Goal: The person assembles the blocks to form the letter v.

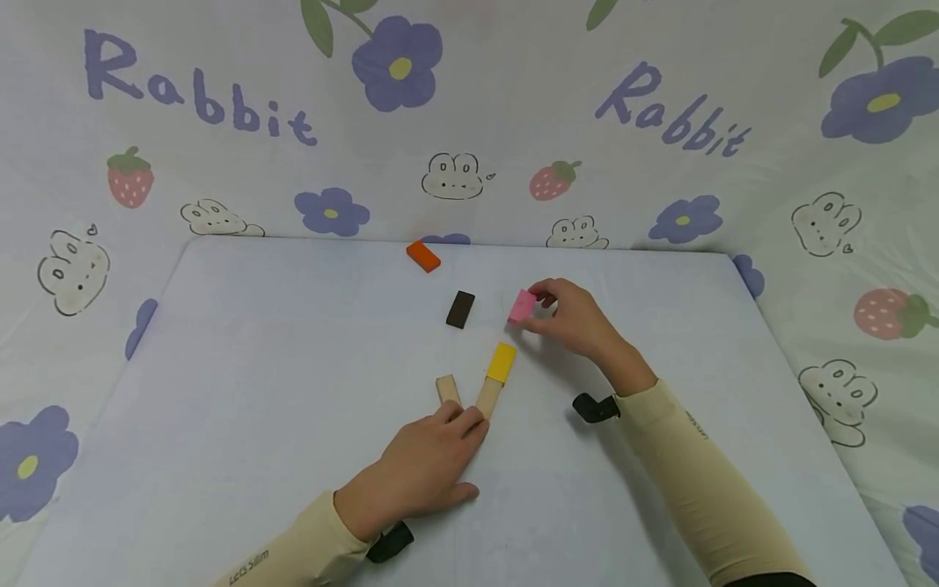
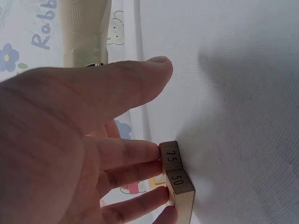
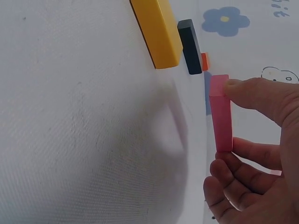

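Note:
Between thumb and fingertips my right hand (image 1: 579, 322) pinches a small pink block (image 1: 522, 306) by its ends. The right wrist view shows the pink block (image 3: 221, 123) standing off the white surface. My left hand (image 1: 425, 465) rests its fairly straight fingers on the near ends of two plain wooden blocks, a left one (image 1: 447, 388) and a right one (image 1: 487, 399). They meet in a V that spreads away from me. Their ends read 75 (image 2: 171, 156) and 50 (image 2: 180, 181) in the left wrist view. A yellow block (image 1: 502, 363) adjoins the right wooden block's far end.
A dark brown block (image 1: 460, 310) lies beyond the wooden pair, left of the pink one. Farther back, close to the table's far edge, is an orange block (image 1: 423, 257). The white tabletop (image 1: 257, 367) meets a cloth printed with rabbits and flowers.

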{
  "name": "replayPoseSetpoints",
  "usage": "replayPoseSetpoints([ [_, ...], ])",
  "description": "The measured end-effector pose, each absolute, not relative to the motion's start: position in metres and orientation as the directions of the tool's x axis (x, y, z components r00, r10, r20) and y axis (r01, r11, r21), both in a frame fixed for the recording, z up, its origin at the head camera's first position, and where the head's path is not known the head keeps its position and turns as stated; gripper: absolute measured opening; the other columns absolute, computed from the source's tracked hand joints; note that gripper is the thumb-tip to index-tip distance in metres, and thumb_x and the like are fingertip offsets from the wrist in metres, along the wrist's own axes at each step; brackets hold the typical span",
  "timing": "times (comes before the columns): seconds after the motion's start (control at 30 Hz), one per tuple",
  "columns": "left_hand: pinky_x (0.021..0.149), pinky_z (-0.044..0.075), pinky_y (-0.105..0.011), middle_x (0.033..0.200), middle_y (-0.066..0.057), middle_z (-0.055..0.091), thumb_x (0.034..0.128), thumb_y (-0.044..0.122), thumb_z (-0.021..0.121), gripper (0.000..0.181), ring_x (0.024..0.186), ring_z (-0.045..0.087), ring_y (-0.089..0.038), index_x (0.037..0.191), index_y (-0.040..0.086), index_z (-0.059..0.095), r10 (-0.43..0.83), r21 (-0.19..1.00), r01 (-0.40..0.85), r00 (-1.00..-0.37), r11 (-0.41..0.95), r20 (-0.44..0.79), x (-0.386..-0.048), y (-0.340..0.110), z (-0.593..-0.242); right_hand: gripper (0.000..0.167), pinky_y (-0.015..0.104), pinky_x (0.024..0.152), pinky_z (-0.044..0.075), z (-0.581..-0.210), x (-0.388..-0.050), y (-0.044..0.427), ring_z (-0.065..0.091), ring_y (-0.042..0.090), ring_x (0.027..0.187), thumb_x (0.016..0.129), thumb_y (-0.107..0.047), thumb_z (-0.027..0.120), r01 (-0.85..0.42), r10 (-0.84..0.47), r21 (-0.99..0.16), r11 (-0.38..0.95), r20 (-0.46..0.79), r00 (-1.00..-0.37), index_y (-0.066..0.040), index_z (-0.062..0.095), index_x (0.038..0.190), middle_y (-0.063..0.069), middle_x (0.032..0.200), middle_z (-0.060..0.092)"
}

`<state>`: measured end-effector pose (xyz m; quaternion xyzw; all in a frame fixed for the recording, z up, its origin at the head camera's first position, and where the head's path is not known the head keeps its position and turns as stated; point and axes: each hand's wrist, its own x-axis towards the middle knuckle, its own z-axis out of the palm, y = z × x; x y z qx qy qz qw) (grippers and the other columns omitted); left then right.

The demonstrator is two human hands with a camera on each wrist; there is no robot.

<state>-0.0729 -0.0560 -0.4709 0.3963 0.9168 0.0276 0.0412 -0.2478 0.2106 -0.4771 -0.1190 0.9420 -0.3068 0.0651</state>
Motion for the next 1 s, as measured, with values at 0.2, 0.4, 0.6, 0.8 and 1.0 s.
replayPoseSetpoints([
  [0.2, 0.087, 0.057, -0.027, 0.137, -0.003, 0.06, 0.0889, 0.054, 0.088, 0.077, 0.117, 0.053, -0.021, 0.146, 0.007, 0.065, 0.721, 0.083, 0.716, -0.691, 0.693, -0.058, -0.074, -0.054, -0.472, 0.058, 0.049, 0.098, 0.056, -0.476, -0.246, 0.211, 0.06, 0.033, 0.118, 0.095, -0.028, 0.085, -0.19, -0.27, -0.588, 0.786, -0.05, -0.962, -0.002, 0.064, 0.142, 0.017, 0.131, 0.066],
  [0.4, 0.086, 0.057, -0.027, 0.138, -0.002, 0.059, 0.0897, 0.053, 0.087, 0.077, 0.117, 0.053, -0.021, 0.147, 0.007, 0.064, 0.72, 0.1, 0.714, -0.69, 0.693, -0.071, -0.074, -0.054, -0.473, 0.059, 0.049, 0.098, 0.057, -0.479, -0.242, 0.212, 0.06, 0.034, 0.119, 0.095, -0.028, 0.085, -0.172, -0.265, -0.597, 0.784, -0.07, -0.962, -0.003, 0.063, 0.143, 0.017, 0.133, 0.065],
  [0.6, 0.088, 0.057, -0.028, 0.138, -0.002, 0.059, 0.0894, 0.053, 0.088, 0.077, 0.117, 0.053, -0.021, 0.147, 0.007, 0.064, 0.725, 0.102, 0.718, -0.687, 0.689, -0.059, -0.073, -0.054, -0.474, 0.059, 0.048, 0.096, 0.057, -0.481, -0.238, 0.21, 0.06, 0.033, 0.117, 0.095, -0.029, 0.086, -0.173, -0.266, -0.6, 0.781, -0.069, -0.961, -0.002, 0.064, 0.143, 0.016, 0.131, 0.065],
  [0.8, 0.089, 0.057, -0.028, 0.138, -0.003, 0.059, 0.0899, 0.053, 0.087, 0.077, 0.117, 0.053, -0.021, 0.147, 0.007, 0.064, 0.723, 0.105, 0.716, -0.686, 0.69, -0.077, -0.074, -0.054, -0.475, 0.06, 0.048, 0.096, 0.058, -0.482, -0.237, 0.209, 0.06, 0.033, 0.117, 0.094, -0.028, 0.087, -0.179, -0.269, -0.605, 0.776, -0.061, -0.961, -0.002, 0.064, 0.142, 0.016, 0.131, 0.065],
  [1.0, 0.089, 0.057, -0.028, 0.137, -0.003, 0.059, 0.0902, 0.053, 0.087, 0.076, 0.117, 0.053, -0.021, 0.147, 0.007, 0.065, 0.72, 0.11, 0.712, -0.688, 0.693, -0.087, -0.076, -0.054, -0.475, 0.06, 0.048, 0.096, 0.057, -0.483, -0.236, 0.208, 0.06, 0.033, 0.117, 0.093, -0.029, 0.087, -0.179, -0.274, -0.611, 0.771, -0.064, -0.96, -0.002, 0.065, 0.142, 0.016, 0.131, 0.066],
])
